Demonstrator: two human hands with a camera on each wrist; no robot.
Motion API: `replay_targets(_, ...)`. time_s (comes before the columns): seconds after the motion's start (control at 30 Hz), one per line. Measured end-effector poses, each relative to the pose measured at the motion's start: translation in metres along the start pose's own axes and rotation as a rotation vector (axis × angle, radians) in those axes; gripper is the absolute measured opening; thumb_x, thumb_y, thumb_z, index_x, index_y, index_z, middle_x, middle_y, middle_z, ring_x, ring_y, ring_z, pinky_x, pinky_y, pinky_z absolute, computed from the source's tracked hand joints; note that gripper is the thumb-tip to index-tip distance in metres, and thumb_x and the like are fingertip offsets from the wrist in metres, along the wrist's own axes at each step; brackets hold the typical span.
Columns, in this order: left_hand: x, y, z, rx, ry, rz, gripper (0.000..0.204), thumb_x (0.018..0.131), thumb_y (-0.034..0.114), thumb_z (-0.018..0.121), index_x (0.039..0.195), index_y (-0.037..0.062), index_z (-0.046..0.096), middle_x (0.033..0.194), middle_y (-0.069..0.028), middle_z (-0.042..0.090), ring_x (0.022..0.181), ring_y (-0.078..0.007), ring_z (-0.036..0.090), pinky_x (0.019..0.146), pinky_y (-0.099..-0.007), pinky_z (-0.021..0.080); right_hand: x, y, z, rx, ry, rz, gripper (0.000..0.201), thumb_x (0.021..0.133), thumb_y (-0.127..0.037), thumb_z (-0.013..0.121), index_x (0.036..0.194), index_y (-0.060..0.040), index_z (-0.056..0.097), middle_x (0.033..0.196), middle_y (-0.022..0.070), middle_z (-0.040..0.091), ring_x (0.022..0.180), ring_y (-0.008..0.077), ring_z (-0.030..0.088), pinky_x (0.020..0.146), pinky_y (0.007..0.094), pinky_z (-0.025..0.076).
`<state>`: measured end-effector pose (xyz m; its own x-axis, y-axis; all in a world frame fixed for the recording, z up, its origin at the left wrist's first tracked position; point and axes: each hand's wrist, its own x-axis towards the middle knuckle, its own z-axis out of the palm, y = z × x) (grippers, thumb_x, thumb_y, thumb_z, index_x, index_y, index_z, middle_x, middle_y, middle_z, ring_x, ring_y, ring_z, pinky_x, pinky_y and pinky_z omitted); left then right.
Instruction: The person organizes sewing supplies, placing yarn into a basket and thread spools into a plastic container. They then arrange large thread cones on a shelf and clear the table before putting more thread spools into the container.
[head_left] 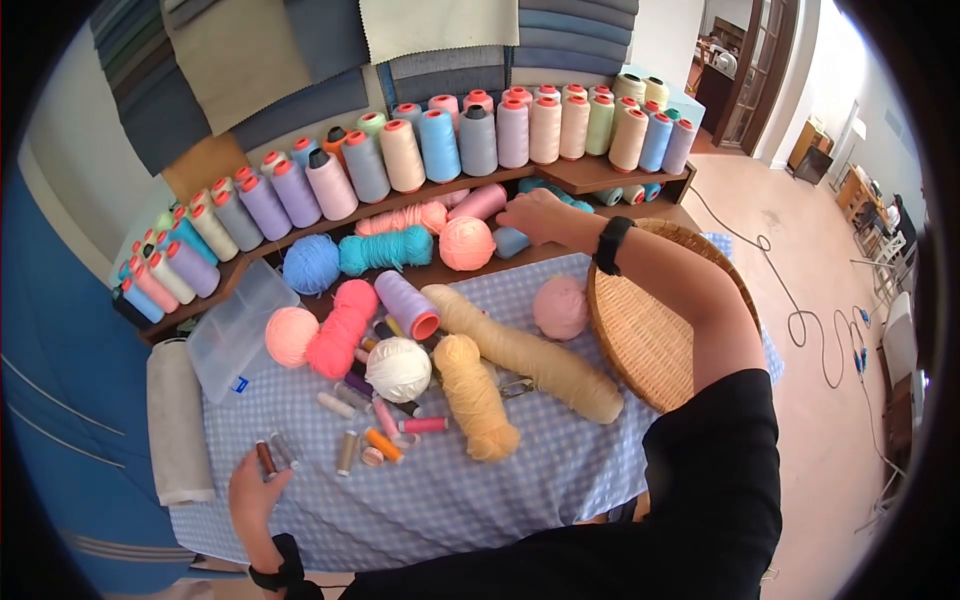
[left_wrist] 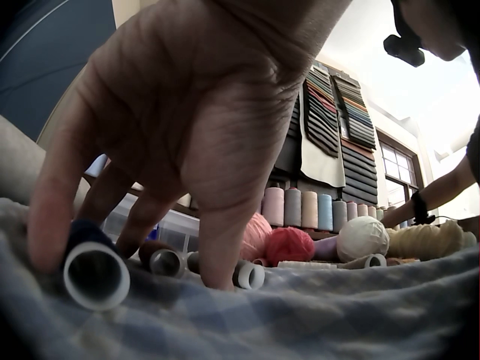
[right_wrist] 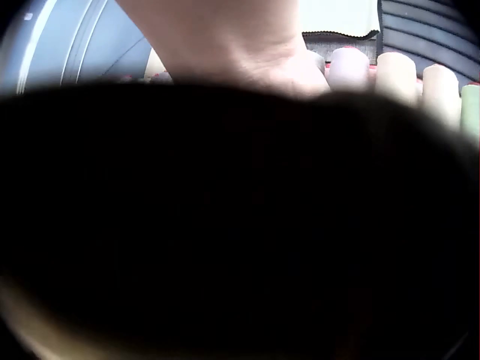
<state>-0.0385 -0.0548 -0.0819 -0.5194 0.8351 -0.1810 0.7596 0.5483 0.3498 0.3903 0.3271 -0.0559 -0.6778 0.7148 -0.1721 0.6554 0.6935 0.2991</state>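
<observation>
Spread and pointing down, the fingers of my left hand (head_left: 256,495) (left_wrist: 187,112) stand on the cloth around small thread spools. One finger touches a dark blue spool (left_wrist: 94,270); the thumb is beside a grey spool (left_wrist: 248,275), and a brown spool (left_wrist: 163,260) lies between. The head view shows the brown spool (head_left: 266,458) and a grey one (head_left: 285,450) by the fingertips. My right hand (head_left: 540,217) reaches to the lower shelf, between a pink cone (head_left: 480,202) and a blue-grey cone (head_left: 511,241). Its fingertips are unclear, and the right wrist view is mostly black.
Yarn balls and skeins, such as a white ball (head_left: 398,370) and a tan skein (head_left: 535,355), lie mid-table. A wicker basket (head_left: 645,325) stands at right, a clear plastic box (head_left: 235,330) at left. Thread cones (head_left: 438,147) line the upper shelf (head_left: 440,190).
</observation>
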Motion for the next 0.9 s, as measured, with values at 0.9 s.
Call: replay_targets(0.9, -0.015, 0.001, -0.003, -0.043, 0.141, 0.079, 0.054, 0.062, 0.013, 0.076, 0.111, 0.0024, 0.055, 0.097, -0.0191, 0.056, 0.091, -0.037, 0.055, 0.078, -0.0421, 0.044, -0.071, 0.08, -0.039, 0.291, 0.754, 0.966, 0.069, 0.069, -0.02, 0.075, 0.125, -0.0097, 0.036, 0.122, 0.0198, 0.046, 0.099, 0.0421, 0.056, 0.076, 0.0446, 0.052)
